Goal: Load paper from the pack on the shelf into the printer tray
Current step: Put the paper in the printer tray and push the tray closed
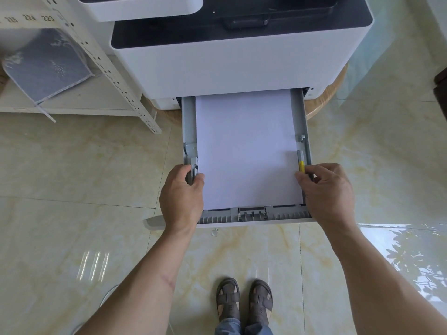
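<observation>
Two hands flank the paper (246,151), which lies flat in the pulled-out tray (254,217), long axis running from me toward the printer (229,61). I have my left hand (181,194) at the tray's left side, fingers curled around the left guide (194,169). My right hand (326,189) is at the tray's right side, pinching the yellow-tabbed guide (301,165). Both sit equally near the stack's edges. I judge squeezing the guides inward comes next.
</observation>
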